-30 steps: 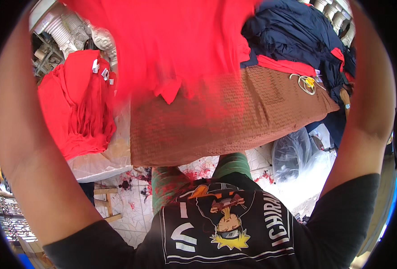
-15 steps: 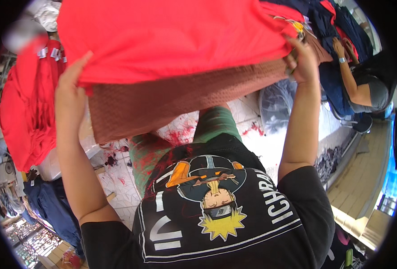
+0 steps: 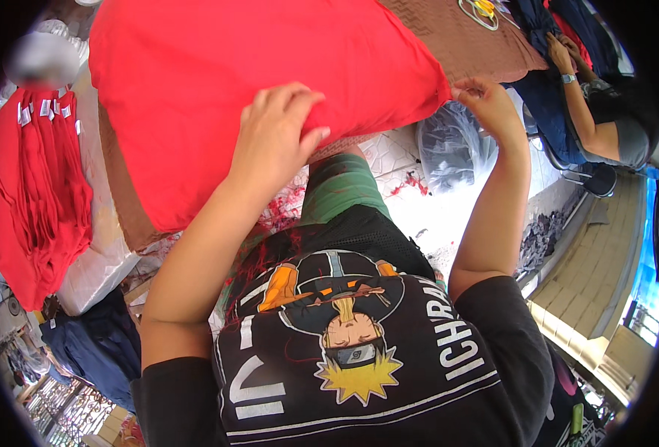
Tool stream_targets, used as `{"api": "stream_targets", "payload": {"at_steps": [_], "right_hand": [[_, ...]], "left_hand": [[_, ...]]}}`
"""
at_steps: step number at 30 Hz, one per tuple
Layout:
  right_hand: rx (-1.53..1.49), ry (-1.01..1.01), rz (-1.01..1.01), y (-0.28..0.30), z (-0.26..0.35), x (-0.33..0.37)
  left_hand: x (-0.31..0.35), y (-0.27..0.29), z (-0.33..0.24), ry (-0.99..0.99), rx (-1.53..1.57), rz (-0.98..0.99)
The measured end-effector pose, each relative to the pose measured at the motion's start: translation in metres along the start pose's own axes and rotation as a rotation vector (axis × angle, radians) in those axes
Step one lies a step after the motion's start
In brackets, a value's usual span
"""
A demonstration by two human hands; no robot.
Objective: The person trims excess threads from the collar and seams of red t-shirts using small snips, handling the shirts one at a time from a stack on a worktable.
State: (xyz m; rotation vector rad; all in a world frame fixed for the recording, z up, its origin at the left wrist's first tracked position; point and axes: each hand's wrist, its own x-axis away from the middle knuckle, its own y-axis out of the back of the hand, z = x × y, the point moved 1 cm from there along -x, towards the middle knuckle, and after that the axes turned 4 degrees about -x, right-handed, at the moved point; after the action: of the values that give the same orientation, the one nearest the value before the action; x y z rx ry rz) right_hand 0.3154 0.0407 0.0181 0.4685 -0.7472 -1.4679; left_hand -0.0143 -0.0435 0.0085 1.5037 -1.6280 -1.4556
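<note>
Red cloth (image 3: pixel 262 67), spread over the brown-covered table (image 3: pixel 486 52) and reaching its near edge. The near hem runs roughly along that edge, and one corner points toward the table's right end; the far part passes out of sight, so I cannot tell the full long axis. Right hand (image 3: pixel 491 113): thumb and forefinger pinched narrowly on this corner, beside the table's near edge. Left hand (image 3: pixel 274 134): at the near hem, fingers loosely curved, thumb spread wide; whether the fingertips press the cloth I cannot tell. Left of the table: red garments (image 3: pixel 39 194) with white tags, piled beside a pale block (image 3: pixel 99 276). On the table, toward its right end: a cord (image 3: pixel 478 16), whitish, with a yellow piece. Near the table's front, right side: a clear bag (image 3: pixel 452 149). Beyond its right end: a co-worker's hand (image 3: pixel 559 56) on dark fabric (image 3: pixel 532 33).
</note>
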Motion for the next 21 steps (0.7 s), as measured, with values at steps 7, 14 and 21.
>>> {"api": "stream_targets", "payload": {"at_steps": [7,14,21], "right_hand": [[0.093,0.234,-0.168,-0.020,-0.012,0.004],[-0.184,0.434,-0.332,-0.041,0.079,0.040],[-0.218,0.518,-0.426,-0.047,0.118,0.064]], "left_hand": [[-0.040,-0.023,0.042,0.143,0.133,-0.128],[-0.060,-0.024,-0.066,0.168,0.705,-0.077],[-0.061,-0.013,-0.048,0.170,0.504,-0.096]]}}
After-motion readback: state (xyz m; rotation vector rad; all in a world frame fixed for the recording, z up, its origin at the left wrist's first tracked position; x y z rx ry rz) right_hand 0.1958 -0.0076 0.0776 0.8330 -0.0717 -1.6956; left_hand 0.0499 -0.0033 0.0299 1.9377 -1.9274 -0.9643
